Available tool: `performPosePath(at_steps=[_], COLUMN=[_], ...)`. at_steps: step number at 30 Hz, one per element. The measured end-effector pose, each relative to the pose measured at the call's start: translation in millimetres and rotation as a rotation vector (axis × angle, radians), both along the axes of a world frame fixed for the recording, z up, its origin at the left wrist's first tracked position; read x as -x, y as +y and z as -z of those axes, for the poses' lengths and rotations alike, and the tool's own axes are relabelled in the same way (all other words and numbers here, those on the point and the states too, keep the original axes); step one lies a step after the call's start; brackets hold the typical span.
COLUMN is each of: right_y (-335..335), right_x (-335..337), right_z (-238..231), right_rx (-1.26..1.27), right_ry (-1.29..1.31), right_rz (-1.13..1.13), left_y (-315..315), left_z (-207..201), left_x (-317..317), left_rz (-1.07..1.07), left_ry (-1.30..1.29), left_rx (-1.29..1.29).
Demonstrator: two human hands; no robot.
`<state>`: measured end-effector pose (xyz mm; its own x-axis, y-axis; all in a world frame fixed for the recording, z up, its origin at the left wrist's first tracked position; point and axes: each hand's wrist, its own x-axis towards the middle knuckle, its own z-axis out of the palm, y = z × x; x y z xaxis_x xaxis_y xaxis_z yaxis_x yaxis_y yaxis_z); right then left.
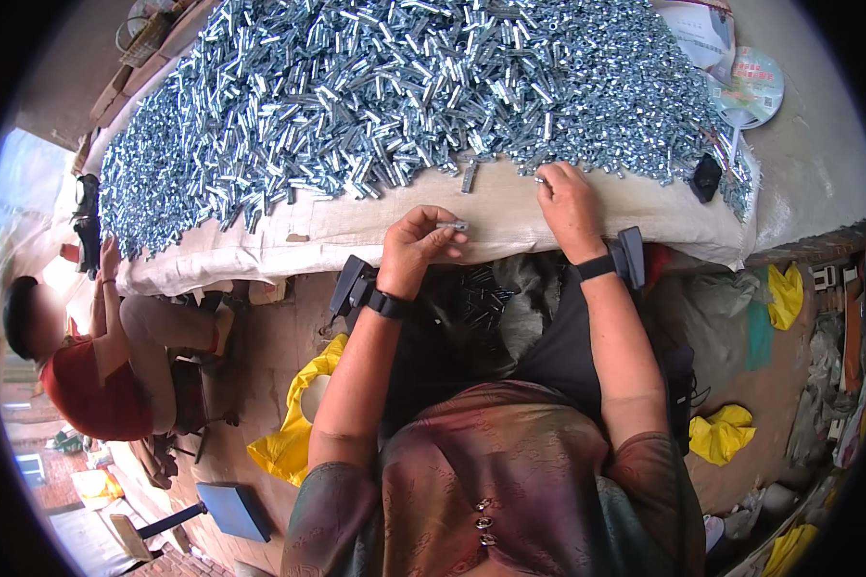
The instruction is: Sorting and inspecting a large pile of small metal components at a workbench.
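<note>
My left hand (420,248) pinches a small silvery metal sleeve (454,226) between thumb and fingertips, over the near edge of the pale cloth (337,236). To its right, my right hand (572,207) is closed at the front fringe of the heap, its fingertips pressed on a small shiny metal piece (541,180) whose kind is hard to make out. Between the hands, a loose metal sleeve (469,176) lies on the cloth. Beyond them spreads a large heap of zinc-coloured metal parts (356,96), long sleeves in the middle and smaller pieces toward both sides.
At the left, another person (96,385) in red sits with a hand at the heap. A black object (705,178) and a round hand fan (749,88) are at the right. Dark pieces (481,298) lie in my lap. Yellow bags (722,435) and a blue stool (234,512) are around me.
</note>
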<state>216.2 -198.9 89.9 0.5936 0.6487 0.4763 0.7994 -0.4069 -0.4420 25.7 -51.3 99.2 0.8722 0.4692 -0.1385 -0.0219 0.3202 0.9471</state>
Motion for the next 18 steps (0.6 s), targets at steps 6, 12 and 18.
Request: performPosePath(at_steps=[6, 12, 18], right_y=[6.3, 6.3, 5.9], right_x=[43.8, 67.1, 71.3], right_z=[-13.6, -9.7, -6.0], right_rx=[-0.358, -0.418, -0.466], right_ry=[0.804, 1.138, 1.225], right_rz=[-0.26, -0.389, -0.439], left_y=[2.7, 0.4, -2.0], left_z=[1.9, 3.2, 1.3], left_x=[0.3, 2.2, 2.5], left_rz=[-0.029, -0.03, -0.014], left_ry=[-0.004, -0.03, -0.07], left_rx=[0.017, 0.061, 0.066])
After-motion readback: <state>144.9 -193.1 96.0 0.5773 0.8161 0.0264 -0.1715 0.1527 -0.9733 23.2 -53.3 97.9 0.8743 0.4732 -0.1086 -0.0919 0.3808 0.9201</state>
